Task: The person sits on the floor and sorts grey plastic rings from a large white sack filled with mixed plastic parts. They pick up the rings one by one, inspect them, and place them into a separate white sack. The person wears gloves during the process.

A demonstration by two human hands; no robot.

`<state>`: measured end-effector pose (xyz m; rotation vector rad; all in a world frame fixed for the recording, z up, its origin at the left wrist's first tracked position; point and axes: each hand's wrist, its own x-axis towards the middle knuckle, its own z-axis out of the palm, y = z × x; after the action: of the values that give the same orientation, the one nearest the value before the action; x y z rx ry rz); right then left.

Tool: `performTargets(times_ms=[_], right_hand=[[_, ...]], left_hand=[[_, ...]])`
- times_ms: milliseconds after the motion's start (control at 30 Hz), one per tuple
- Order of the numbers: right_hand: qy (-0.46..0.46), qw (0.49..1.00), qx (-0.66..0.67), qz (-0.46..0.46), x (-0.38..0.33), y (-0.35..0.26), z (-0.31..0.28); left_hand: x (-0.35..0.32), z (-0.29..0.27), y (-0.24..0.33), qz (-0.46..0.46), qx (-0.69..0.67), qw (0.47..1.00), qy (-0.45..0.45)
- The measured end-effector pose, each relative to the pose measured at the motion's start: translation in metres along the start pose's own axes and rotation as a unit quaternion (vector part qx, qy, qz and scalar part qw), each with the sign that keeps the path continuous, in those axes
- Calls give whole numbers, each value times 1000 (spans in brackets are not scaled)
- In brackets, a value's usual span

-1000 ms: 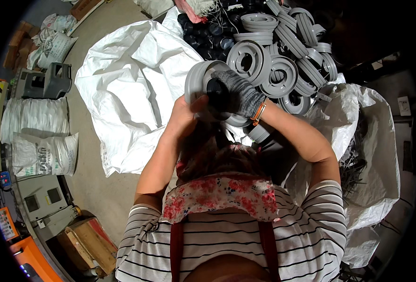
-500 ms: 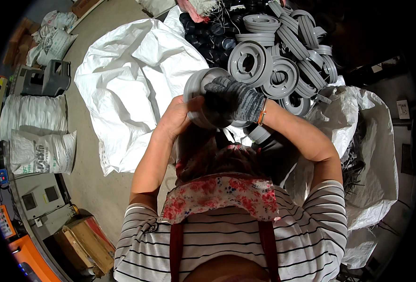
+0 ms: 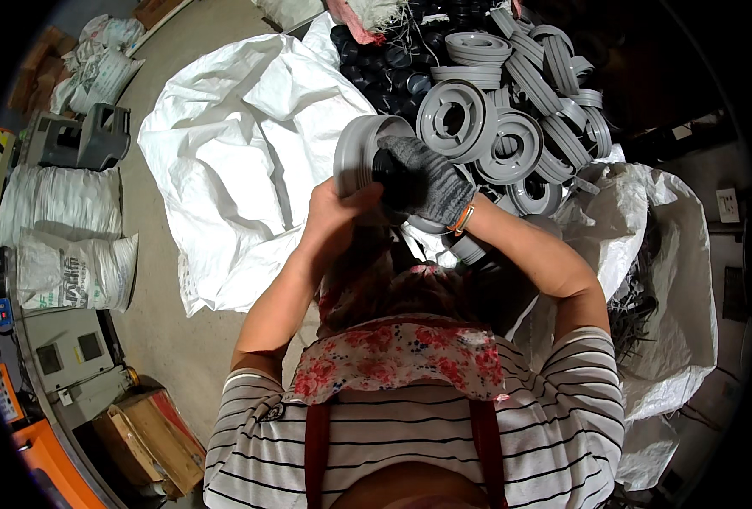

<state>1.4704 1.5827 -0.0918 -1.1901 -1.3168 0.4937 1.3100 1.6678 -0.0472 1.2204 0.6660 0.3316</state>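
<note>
A grey round plastic part [image 3: 355, 151] with a ridged rim stands tilted before me, above my lap. My bare left hand [image 3: 335, 208] grips its near edge, thumb toward the opening. In a grey knit glove, my right hand [image 3: 431, 180] reaches to the open right side of the part with its fingers bent. Something black [image 3: 386, 170] shows under the gloved fingers; whether it is a separate piece or the glove's dark palm I cannot tell. Just beyond the glove lies a pile of similar grey round parts [image 3: 455, 120].
A large white woven sack [image 3: 215, 153] spreads at the left. Black round pieces [image 3: 384, 59] lie heaped behind. An open white sack [image 3: 673, 314] with dark scraps [image 3: 635, 318] stands at the right. Filled bags [image 3: 75, 267] and a cardboard box [image 3: 151, 437] line the far left.
The grey part has turned slightly and my right hand has shifted a little downward along its opening. More of the black thing shows at the fingers. My left hand still grips the part.
</note>
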Motion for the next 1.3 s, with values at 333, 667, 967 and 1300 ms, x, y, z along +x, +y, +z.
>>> performTargets(times_ms=[333,667,967,1300], right_hand=[[-60,977,-203,37,10,-35,-9],[-82,850,446,268,1,16,-11],[39,844,-534,26,57,-31,-68],[-302,714,-512,369,116,-23,-101]], left_hand=[[-7,-10,12,-26,22,999,-12],[-9,-28,10,111,352,918,-143],[-16,-81,13,261,441,852,102],[29,3,17,445,532,720,-7]])
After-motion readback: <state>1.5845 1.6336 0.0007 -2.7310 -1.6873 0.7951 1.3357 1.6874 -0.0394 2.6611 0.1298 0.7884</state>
